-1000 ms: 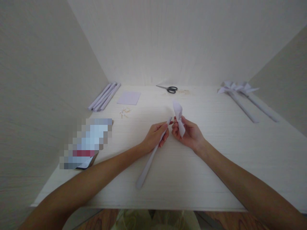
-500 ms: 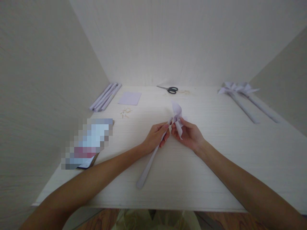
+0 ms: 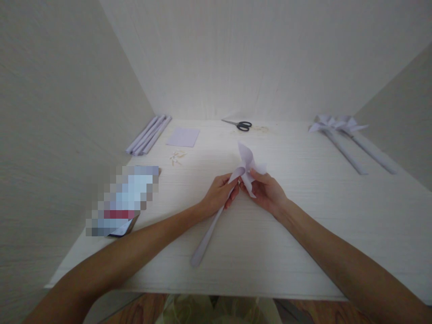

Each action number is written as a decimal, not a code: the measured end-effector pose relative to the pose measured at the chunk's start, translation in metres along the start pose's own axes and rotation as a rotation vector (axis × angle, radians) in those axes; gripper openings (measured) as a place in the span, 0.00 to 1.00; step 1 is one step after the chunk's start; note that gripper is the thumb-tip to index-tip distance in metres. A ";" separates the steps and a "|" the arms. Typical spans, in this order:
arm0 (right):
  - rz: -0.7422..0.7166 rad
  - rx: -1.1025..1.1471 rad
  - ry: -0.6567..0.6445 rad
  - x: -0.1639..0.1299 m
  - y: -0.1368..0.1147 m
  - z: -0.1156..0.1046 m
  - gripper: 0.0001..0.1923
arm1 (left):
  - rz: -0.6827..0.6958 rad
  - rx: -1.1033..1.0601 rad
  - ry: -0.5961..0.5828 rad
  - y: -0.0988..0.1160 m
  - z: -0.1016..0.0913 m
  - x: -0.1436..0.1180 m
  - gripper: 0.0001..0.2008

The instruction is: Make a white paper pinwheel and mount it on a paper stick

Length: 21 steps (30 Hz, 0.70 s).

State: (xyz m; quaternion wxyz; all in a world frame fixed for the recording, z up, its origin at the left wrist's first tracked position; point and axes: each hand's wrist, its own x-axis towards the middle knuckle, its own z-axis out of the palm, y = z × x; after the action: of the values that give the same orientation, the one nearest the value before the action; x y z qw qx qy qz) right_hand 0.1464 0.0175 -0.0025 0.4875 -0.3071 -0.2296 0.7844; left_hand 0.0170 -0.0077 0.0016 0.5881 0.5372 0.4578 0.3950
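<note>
Pale lilac paper pinwheel [image 3: 248, 168], folded blades atop slim rolled stick [image 3: 207, 236]

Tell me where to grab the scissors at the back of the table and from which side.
Take the scissors by the black handle loops, which point right; the blades taper off to the left. They lie flat and closed near the back wall, so coming from above and the front, on the handle end, looks best. Both hands are busy: left hand on the paper stick, right hand on the pinwheel.

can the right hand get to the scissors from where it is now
Probably yes. The scissors lie in the open at the back of the table, with bare tabletop between them and the right hand. But that hand is busy holding the paper pinwheel.
</note>
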 end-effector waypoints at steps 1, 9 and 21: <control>-0.005 -0.010 -0.003 0.000 0.000 0.000 0.03 | -0.002 0.003 0.005 0.000 0.000 0.000 0.16; -0.014 -0.025 -0.006 0.001 0.002 0.000 0.07 | 0.002 0.027 -0.002 0.000 -0.001 -0.003 0.18; 0.004 -0.026 -0.088 0.004 0.002 -0.004 0.08 | -0.019 -0.051 0.062 0.001 0.003 -0.001 0.17</control>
State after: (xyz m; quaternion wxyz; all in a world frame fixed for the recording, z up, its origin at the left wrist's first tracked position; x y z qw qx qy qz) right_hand 0.1470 0.0210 -0.0076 0.4713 -0.2789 -0.2605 0.7951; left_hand 0.0195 -0.0092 0.0025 0.5909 0.5049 0.4708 0.4176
